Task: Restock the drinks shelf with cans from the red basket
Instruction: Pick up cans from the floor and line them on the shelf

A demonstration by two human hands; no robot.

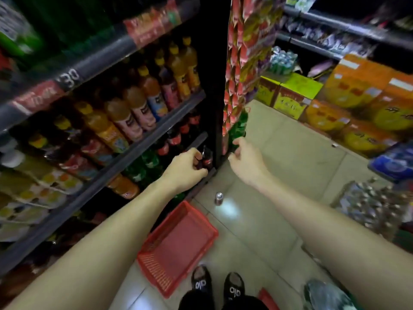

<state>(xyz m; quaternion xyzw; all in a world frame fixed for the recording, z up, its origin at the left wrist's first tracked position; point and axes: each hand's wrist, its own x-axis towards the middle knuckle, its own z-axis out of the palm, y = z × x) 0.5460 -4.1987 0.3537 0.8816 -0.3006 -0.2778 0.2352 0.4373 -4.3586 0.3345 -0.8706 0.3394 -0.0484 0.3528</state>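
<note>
- Cola can (206, 158): dark with red label, gripped in left hand (187, 166) at the front edge of the lower drinks shelf (196, 139), far right end beside the black upright post (218, 130).
- Left-hand fingers curled and clamped round the can; knuckles face the camera, so the exact fingertip contact is hidden.
- Right hand (244, 157): just right of the post, near the hanging snack packets (237, 90). Fingers loosely curled, slightly apart, nothing visible in them.
- Red basket (178, 245): on the floor below both forearms, against the shelf base, tilted toward the camera. Interior looks empty.
- Second can (219, 198): stands upright on the floor tiles (279, 175), silver top showing, just beyond the basket's far corner, not touching it.
- Same shelf behind the held can: cola bottles with red labels (176, 139); green bottles (152, 159) on the level below.
- Shelf above: juice bottles with yellow caps (143, 99), orange and pink labels.
- Feet in black shoes (202, 285) at bottom edge, next to the basket's near corner.
- Right side of aisle: stacked orange cartons (362, 90), yellow-green cartons (290, 97); details blurred.
</note>
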